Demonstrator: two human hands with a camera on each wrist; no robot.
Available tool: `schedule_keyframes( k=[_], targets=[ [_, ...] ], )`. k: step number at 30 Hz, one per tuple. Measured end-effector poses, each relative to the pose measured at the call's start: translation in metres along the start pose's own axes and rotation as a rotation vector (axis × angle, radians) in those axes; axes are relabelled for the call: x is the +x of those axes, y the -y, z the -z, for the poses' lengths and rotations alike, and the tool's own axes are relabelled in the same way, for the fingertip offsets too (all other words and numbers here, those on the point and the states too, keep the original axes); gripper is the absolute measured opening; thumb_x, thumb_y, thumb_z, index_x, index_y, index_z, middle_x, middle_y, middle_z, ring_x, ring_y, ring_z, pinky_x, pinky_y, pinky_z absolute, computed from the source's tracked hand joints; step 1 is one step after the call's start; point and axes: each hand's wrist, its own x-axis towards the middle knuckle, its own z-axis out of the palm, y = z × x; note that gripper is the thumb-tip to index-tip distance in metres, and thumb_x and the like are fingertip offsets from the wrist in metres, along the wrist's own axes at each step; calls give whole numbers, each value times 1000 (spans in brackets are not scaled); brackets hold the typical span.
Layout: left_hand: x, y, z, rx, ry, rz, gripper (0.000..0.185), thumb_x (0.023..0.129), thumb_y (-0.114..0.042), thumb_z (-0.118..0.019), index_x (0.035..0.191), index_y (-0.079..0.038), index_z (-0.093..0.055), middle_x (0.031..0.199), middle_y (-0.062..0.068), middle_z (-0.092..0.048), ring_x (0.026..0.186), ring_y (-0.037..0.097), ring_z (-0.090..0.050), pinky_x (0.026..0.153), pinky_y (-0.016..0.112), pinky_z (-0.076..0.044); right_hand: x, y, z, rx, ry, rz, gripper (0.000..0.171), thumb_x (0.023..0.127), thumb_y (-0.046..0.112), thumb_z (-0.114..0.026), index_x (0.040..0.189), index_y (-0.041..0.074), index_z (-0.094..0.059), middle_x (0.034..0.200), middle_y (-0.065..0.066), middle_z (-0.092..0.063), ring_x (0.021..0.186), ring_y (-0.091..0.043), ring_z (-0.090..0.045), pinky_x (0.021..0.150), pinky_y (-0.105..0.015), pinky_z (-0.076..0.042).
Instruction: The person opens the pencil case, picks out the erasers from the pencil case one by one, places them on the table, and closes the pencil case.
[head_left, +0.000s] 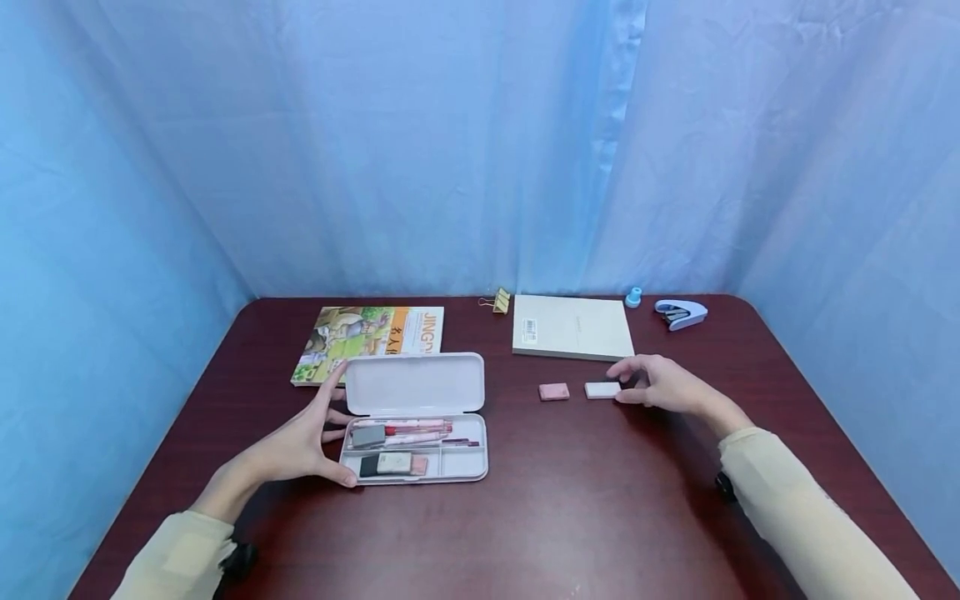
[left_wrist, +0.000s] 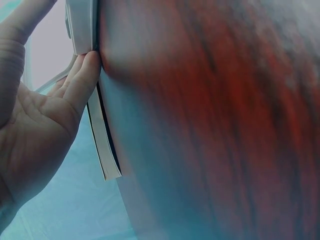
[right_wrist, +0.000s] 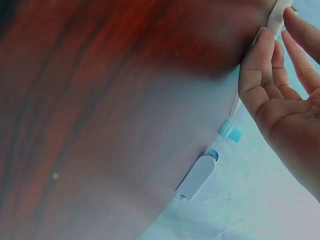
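A white pencil case (head_left: 465, 468) lies with its lid (head_left: 416, 385) raised. My left hand (head_left: 300, 437) holds its left end, thumb at the front corner and index finger by the lid; in the left wrist view, fingertips touch the case (left_wrist: 82, 27) near the tabletop. Inside are pink pens (head_left: 416, 437), a grey block (head_left: 368, 437) and, in the front compartment, an eraser (head_left: 393, 463) with a dark end beside a pink piece. Farther right, my right hand (head_left: 663, 385) pinches the right end of a white eraser (head_left: 601, 390) on the table. A pink eraser (head_left: 554, 392) lies left of it.
Behind the case lies a picture-covered book (head_left: 345, 333). At the back stand a yellow binder clip (head_left: 501, 301), a cream notebook (head_left: 573, 325), a small blue cylindrical item (head_left: 633, 297) and a light blue stapler (head_left: 681, 314). Blue curtains (head_left: 450, 150) border the dark red table (head_left: 525, 533).
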Motion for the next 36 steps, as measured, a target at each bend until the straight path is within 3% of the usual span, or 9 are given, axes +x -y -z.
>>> schedule_keyframes(
  k=[8,11,15,22,30,36],
  targets=[
    [0,1,0,-4,-2,-22,146,68,-22,-98,161,-34,14,148,21,-26,121,35,-57,97,44,-54,-5,23,3,-64,-142,128,39,93,21,-77,127,6,-67,116,-9,-68,98,-21,-65,82,-31,-57],
    [0,2,-1,-10,-4,-23,145,68,-22,-97,161,-36,14,148,21,-26,121,35,-57,97,44,-54,-7,42,2,-26,-181,177,42,94,23,-76,132,9,-65,125,-10,-66,106,-22,-66,83,-31,-58],
    [-1,2,-1,-10,-3,-20,144,69,-22,-97,160,-40,14,149,21,-25,121,35,-57,97,45,-54,-12,80,-4,61,-196,230,43,94,23,-76,135,14,-64,124,-4,-67,109,-23,-67,83,-32,-58],
    [0,1,0,-1,0,-15,145,68,-23,-97,160,-38,15,151,21,-24,122,35,-57,97,46,-54,-8,147,-32,149,-93,399,40,94,16,-76,132,14,-66,121,2,-68,107,-21,-67,88,-38,-58],
    [0,3,1,2,6,-22,146,69,-23,-97,161,-31,15,151,21,-24,122,35,-57,96,44,-54,16,209,-72,88,55,615,39,95,19,-74,132,11,-66,120,3,-67,104,-17,-64,83,-29,-56],
    [1,2,1,5,8,1,145,69,-25,-97,161,-35,15,152,20,-23,123,34,-56,97,46,-53,43,235,-99,83,160,628,39,97,14,-71,134,5,-64,123,-8,-66,103,-23,-67,79,-27,-59]
  ],
)
